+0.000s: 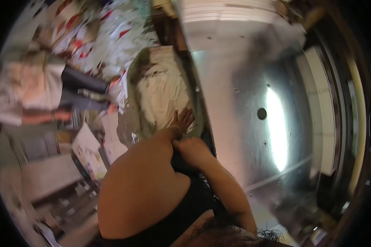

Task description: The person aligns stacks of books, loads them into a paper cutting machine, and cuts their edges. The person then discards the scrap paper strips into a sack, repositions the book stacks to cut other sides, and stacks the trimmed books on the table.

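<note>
My left hand (183,120) reaches into a greenish sack (136,76) and lies with fingers spread on pale, strip-like scraps (163,92), which look like paper trimmings. A thin band circles that wrist. My right hand (191,151) is curled closed beside my left wrist, near the sack's near end. Its fingertips are turned away, so whatever it grips, if anything, is hidden. Dark cloth (183,165) shows just below it.
A metal table (251,144) with holes runs along the right, and stacked pale sheets (226,12) lie at its far end. Scattered white and red scraps (115,33) cover the floor. Another person (41,86) stands at left. Printed sheets (88,152) lie nearby.
</note>
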Action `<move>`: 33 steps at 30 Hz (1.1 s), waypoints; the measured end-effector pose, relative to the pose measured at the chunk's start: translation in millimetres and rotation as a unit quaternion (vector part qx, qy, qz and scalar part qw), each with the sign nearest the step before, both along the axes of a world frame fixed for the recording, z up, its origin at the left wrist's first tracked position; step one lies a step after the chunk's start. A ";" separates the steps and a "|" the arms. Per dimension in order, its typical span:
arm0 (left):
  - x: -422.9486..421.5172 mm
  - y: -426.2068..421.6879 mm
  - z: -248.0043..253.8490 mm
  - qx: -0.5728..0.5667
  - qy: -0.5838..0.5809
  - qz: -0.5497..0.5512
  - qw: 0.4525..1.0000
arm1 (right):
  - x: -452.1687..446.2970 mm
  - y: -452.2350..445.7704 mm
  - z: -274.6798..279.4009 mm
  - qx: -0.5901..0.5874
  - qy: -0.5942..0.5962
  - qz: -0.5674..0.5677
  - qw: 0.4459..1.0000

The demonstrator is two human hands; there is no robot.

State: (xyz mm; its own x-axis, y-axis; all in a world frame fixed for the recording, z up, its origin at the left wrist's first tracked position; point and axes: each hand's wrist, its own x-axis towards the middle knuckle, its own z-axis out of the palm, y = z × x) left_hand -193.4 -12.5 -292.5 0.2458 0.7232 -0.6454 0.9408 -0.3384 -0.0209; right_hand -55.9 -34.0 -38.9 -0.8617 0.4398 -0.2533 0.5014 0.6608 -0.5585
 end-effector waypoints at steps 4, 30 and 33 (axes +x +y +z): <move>-42.4 -9.9 12.4 0.051 -0.084 0.022 0.995 | -34.7 -13.7 26.5 0.045 -0.026 -0.011 0.999; -17.7 -4.6 45.2 -0.031 0.023 0.018 0.999 | 23.6 -7.3 -22.1 0.077 -0.009 0.022 0.997; -19.3 -11.9 18.6 0.024 0.037 0.005 0.999 | 18.2 -3.5 -20.6 0.046 -0.035 0.033 0.998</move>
